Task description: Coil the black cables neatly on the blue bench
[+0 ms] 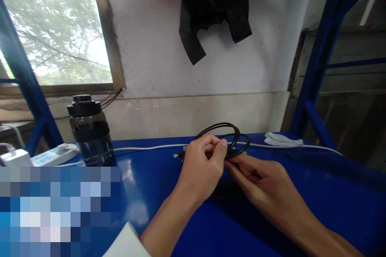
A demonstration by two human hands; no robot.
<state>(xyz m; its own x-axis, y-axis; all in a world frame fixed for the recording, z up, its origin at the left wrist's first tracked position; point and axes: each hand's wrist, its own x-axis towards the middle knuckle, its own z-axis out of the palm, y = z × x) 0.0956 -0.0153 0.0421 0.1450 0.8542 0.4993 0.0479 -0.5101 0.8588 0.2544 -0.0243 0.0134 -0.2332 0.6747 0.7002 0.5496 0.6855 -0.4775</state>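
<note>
A black USB cable, wound into loops, is held up above the blue table between both hands. My left hand is closed, its thumb and fingers pinching the coil from the left. A plug end of the cable sticks out to the left of that hand. From the right, my right hand grips the lower part of the coil between thumb and fingers. Its fingertips are partly hidden behind the cable and close to my left hand.
A blue table lies under the hands. A dark water bottle and a white power strip stand at left. A white cord runs along the back, near a crumpled white item. Blue posts rise on both sides.
</note>
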